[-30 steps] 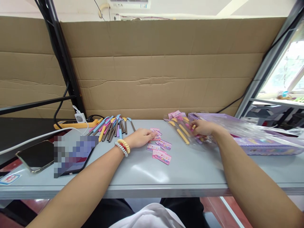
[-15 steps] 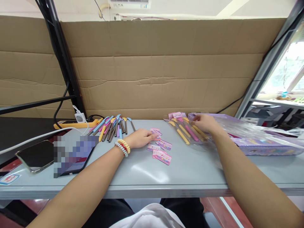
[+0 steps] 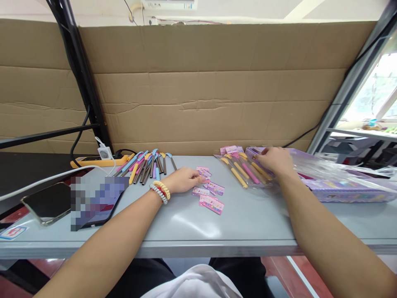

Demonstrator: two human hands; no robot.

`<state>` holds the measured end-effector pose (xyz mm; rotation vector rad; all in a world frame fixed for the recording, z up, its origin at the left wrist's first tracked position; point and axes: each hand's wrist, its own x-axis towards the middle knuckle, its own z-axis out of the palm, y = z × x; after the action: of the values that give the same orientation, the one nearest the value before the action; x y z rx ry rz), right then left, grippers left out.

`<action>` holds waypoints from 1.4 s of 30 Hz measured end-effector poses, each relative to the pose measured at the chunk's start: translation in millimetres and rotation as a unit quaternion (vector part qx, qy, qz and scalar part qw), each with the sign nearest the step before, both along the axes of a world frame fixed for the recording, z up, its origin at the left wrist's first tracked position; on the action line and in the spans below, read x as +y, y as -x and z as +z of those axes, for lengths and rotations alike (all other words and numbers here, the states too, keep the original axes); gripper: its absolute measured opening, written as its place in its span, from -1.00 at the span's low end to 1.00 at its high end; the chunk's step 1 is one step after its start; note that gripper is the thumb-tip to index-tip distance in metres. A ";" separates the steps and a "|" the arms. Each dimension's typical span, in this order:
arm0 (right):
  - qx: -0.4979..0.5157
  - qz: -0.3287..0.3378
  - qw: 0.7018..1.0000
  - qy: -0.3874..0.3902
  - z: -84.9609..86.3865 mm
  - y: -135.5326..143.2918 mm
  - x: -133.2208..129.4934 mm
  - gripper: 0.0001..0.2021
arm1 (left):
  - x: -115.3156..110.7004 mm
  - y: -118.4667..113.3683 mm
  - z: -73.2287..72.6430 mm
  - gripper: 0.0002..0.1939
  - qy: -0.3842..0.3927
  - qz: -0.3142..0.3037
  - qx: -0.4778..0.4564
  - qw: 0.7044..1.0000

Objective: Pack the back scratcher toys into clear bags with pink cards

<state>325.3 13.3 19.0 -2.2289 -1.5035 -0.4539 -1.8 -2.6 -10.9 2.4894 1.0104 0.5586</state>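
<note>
My left hand (image 3: 186, 181), with beaded bracelets at the wrist, rests on the table with its fingers together, pinching the edge of a pink card (image 3: 203, 169). More small pink printed cards (image 3: 211, 204) lie loosely beside and in front of it. My right hand (image 3: 277, 160) reaches over the left edge of a purple box (image 3: 344, 194), fingers pinched; thin clear plastic seems to be in them. Just left of it lie several bagged back scratchers (image 3: 248, 171) with yellow and pink handles and claw-shaped heads. Unbagged back scratchers (image 3: 145, 165) form a pile left of my left hand.
Clear plastic bags (image 3: 328, 167) spill over the open purple box. On the left are two phones (image 3: 46, 203), a yellow power strip (image 3: 93, 162) and a white cable (image 3: 56, 177). A cardboard panel (image 3: 217, 87) closes off the back of the grey table (image 3: 248, 223).
My right hand has shifted slightly to the right, away from the bagged back scratchers. My left hand and the cards stay almost where they were.
</note>
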 end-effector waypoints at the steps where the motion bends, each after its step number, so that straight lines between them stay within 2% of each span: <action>1: 0.008 -0.017 0.999 0.032 -1.9 -2.7 1.8 -0.66 | 0.8 0.1 -0.5 -0.49 -0.005 0.002 0.002 1.000; 5: 0.035 -0.058 0.992 0.105 -9.9 -11.2 10.1 -0.69 | 3.3 0.5 -1.2 -0.48 -0.025 0.019 0.001 1.000; 14: 0.029 -0.083 0.992 0.094 -10.7 -10.1 11.6 -0.73 | 1.1 1.5 2.4 -0.47 -0.043 0.025 0.015 0.999; 18: 0.014 -0.064 0.996 0.069 -11.0 -12.7 10.8 -0.74 | 2.8 2.3 0.5 -0.48 -0.050 0.027 0.023 0.998; 21: -0.001 -0.024 0.999 0.042 -8.9 -9.1 8.4 -0.70 | 4.0 2.4 -0.7 -0.49 -0.059 0.029 0.027 0.997; 25: -0.050 0.037 0.998 0.007 -5.9 11.2 3.2 -0.70 | 4.1 2.5 -0.7 -0.49 -0.064 0.023 0.031 0.997; 28: -0.050 0.054 0.997 0.021 -6.5 28.3 0.0 -0.69 | 3.8 2.9 -0.2 -0.49 -0.067 0.025 0.033 0.997; 32: -0.035 0.013 0.999 0.022 -8.0 31.4 -1.3 -0.63 | 2.8 3.6 0.5 -0.49 -0.069 0.026 0.039 0.997; 37: 0.000 -0.091 0.988 0.125 -8.9 10.6 3.2 -0.66 | 0.4 3.5 1.6 -0.50 -0.068 0.030 0.046 0.996; 42: 0.018 -0.082 0.992 0.094 -11.2 3.5 6.6 -0.67 | -1.4 2.7 3.5 -0.48 -0.075 0.027 0.054 0.995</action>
<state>321.8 19.9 7.8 -2.5052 -1.4026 -0.3299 -4.4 -4.0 -7.4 2.6568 1.1166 0.5392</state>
